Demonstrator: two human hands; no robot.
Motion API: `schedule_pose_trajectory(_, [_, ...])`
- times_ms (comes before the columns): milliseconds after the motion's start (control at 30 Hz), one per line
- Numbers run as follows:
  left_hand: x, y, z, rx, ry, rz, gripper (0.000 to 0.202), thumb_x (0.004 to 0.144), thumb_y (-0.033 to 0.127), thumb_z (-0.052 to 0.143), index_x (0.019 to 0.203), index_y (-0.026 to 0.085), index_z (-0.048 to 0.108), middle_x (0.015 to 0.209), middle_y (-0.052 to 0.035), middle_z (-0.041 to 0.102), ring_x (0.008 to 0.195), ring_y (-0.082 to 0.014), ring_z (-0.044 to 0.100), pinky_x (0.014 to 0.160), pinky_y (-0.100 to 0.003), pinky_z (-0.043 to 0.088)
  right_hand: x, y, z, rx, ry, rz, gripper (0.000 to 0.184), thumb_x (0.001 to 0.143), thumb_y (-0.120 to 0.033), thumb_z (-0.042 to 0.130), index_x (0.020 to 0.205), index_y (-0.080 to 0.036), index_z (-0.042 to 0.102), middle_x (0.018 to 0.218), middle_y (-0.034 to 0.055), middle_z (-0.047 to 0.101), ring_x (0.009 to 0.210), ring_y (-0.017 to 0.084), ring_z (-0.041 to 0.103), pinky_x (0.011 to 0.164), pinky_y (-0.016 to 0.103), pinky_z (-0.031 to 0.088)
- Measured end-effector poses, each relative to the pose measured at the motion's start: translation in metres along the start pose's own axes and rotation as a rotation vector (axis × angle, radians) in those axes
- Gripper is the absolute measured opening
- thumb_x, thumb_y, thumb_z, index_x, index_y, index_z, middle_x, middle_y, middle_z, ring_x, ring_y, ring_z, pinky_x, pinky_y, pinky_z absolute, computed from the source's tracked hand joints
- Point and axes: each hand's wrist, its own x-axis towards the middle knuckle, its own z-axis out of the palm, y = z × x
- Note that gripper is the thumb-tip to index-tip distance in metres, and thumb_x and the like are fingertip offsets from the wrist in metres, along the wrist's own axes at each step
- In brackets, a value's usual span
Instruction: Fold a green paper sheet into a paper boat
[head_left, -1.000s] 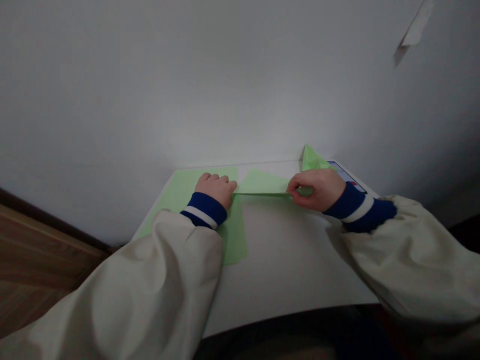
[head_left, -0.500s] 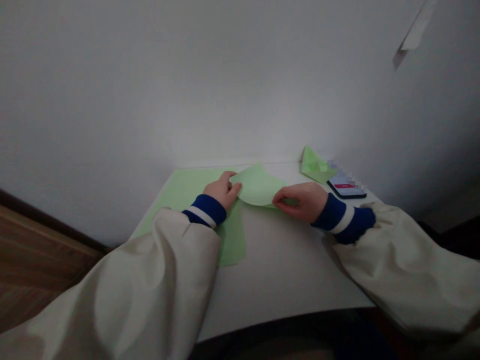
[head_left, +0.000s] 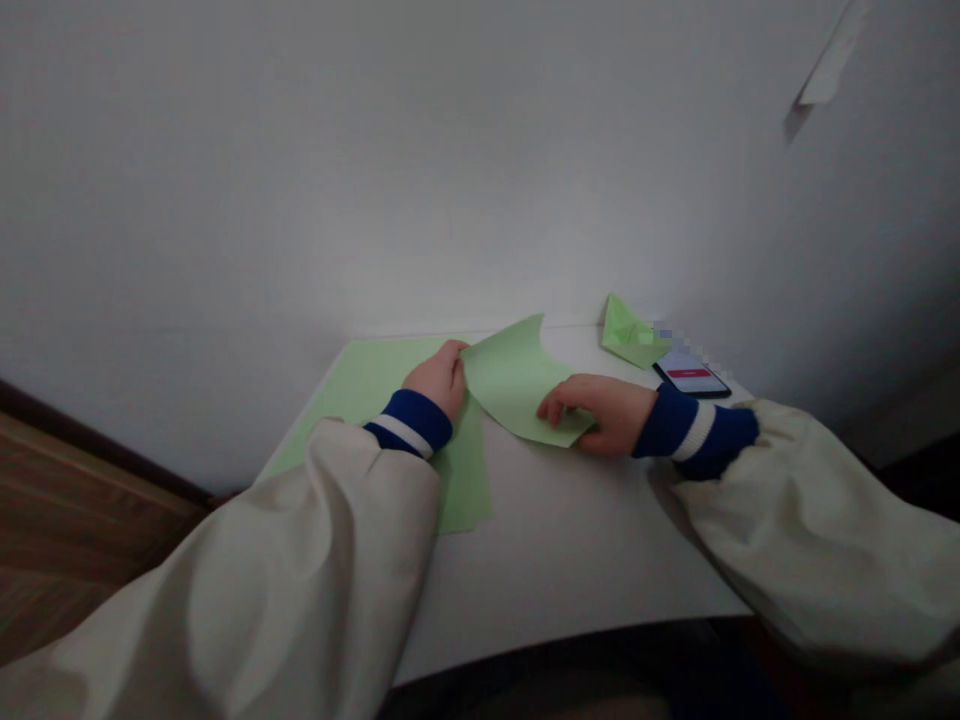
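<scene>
A light green sheet of paper is raised and curved between my two hands. My left hand is closed on its left corner, above a pile of larger green sheets. At the sheet's lower right corner, my right hand has its fingers curled over the near face, with the thumb below or behind the edge. The paper bends upward at its far corner.
A folded green paper boat stands at the back right of the white table. Against it lies a phone with a lit screen. The wall rises directly behind the table. Brown wood shows at the left.
The sheet's far corner has risen and its surface now faces me more. My right hand has shifted its fingers onto the sheet's face. My left hand has stayed nearly in place.
</scene>
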Motion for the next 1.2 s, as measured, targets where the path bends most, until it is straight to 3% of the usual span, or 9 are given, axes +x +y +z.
schedule_pose_trajectory(100, [-0.001, 0.000, 0.000, -0.086, 0.034, 0.069, 0.037, 0.086, 0.024, 0.033, 0.114, 0.014, 0.056, 0.098, -0.0105, 0.066, 0.087, -0.0229, 0.062, 0.079, -0.034, 0.046, 0.003, -0.001, -0.002, 0.012, -0.009, -0.050, 0.020, 0.075, -0.014, 0.052, 0.089, -0.018, 0.064, 0.095, 0.0052, 0.068, 0.086, 0.015, 0.060, 0.079, 0.028, 0.045])
schedule_pose_trajectory(200, [-0.002, 0.001, 0.000, -0.209, 0.067, 0.137, 0.037, 0.087, 0.030, 0.036, 0.109, 0.015, 0.061, 0.099, -0.0083, 0.067, 0.089, -0.0213, 0.062, 0.083, -0.033, 0.046, 0.006, -0.009, -0.005, -0.052, 0.092, -0.053, 0.022, 0.085, -0.023, 0.047, 0.096, -0.021, 0.066, 0.088, 0.0037, 0.069, 0.080, 0.014, 0.061, 0.074, 0.027, 0.044])
schedule_pose_trajectory(333, [-0.002, 0.008, -0.002, -0.458, -0.005, 0.223, 0.038, 0.086, 0.037, 0.039, 0.109, 0.017, 0.063, 0.097, -0.0053, 0.069, 0.079, -0.0173, 0.063, 0.077, -0.031, 0.050, 0.011, -0.018, -0.008, -0.170, 0.339, -0.015, 0.022, 0.085, -0.029, 0.049, 0.096, -0.019, 0.064, 0.080, 0.0048, 0.067, 0.074, 0.016, 0.058, 0.071, 0.030, 0.042])
schedule_pose_trajectory(467, [-0.004, 0.024, -0.009, -0.657, -0.099, 0.179, 0.038, 0.083, 0.041, 0.047, 0.102, 0.014, 0.065, 0.077, -0.0052, 0.069, 0.065, -0.0158, 0.062, 0.061, -0.028, 0.051, 0.012, -0.023, -0.011, -0.243, 0.456, 0.007, 0.015, 0.082, -0.031, 0.054, 0.081, -0.020, 0.063, 0.074, 0.0032, 0.064, 0.076, 0.017, 0.055, 0.073, 0.031, 0.041])
schedule_pose_trajectory(533, [-0.006, 0.032, -0.014, -0.729, -0.107, 0.150, 0.036, 0.079, 0.041, 0.054, 0.094, 0.012, 0.068, 0.071, -0.0057, 0.069, 0.062, -0.0158, 0.062, 0.060, -0.028, 0.051, 0.012, -0.026, -0.013, -0.285, 0.533, -0.011, 0.012, 0.081, -0.030, 0.054, 0.079, -0.022, 0.063, 0.081, 0.0029, 0.065, 0.082, 0.017, 0.055, 0.079, 0.034, 0.040])
schedule_pose_trajectory(667, [-0.009, 0.042, -0.018, -0.735, -0.100, 0.262, 0.026, 0.078, 0.036, 0.057, 0.089, 0.017, 0.071, 0.086, -0.0045, 0.072, 0.080, -0.0177, 0.065, 0.077, -0.030, 0.052, 0.011, -0.031, -0.016, -0.397, 0.726, 0.021, 0.010, 0.078, -0.033, 0.059, 0.075, -0.025, 0.063, 0.105, 0.0030, 0.063, 0.103, 0.022, 0.050, 0.091, 0.041, 0.034])
schedule_pose_trajectory(800, [-0.012, 0.045, -0.020, -0.696, -0.102, 0.348, 0.029, 0.085, 0.033, 0.048, 0.100, 0.020, 0.069, 0.099, -0.0030, 0.070, 0.090, -0.0166, 0.064, 0.085, -0.030, 0.050, 0.012, -0.033, -0.016, -0.375, 0.668, 0.025, 0.008, 0.080, -0.031, 0.056, 0.077, -0.025, 0.061, 0.090, 0.0001, 0.067, 0.105, 0.021, 0.052, 0.090, 0.039, 0.035])
schedule_pose_trajectory(933, [-0.014, 0.045, -0.019, -0.748, -0.160, 0.338, 0.040, 0.089, 0.041, 0.039, 0.111, 0.018, 0.063, 0.107, -0.0057, 0.068, 0.090, -0.0172, 0.064, 0.078, -0.030, 0.053, 0.014, -0.033, -0.016, -0.359, 0.659, 0.103, 0.012, 0.082, -0.031, 0.054, 0.076, -0.023, 0.061, 0.081, 0.0010, 0.067, 0.094, 0.020, 0.057, 0.086, 0.037, 0.037])
schedule_pose_trajectory(1200, [-0.014, 0.041, -0.015, -0.755, -0.144, 0.430, 0.035, 0.085, 0.033, 0.050, 0.114, 0.019, 0.061, 0.113, -0.0059, 0.065, 0.102, -0.0183, 0.061, 0.091, -0.033, 0.047, 0.015, -0.031, -0.014, -0.331, 0.695, 0.158, 0.015, 0.081, -0.035, 0.055, 0.080, -0.022, 0.063, 0.080, 0.0019, 0.068, 0.080, 0.018, 0.060, 0.077, 0.034, 0.039])
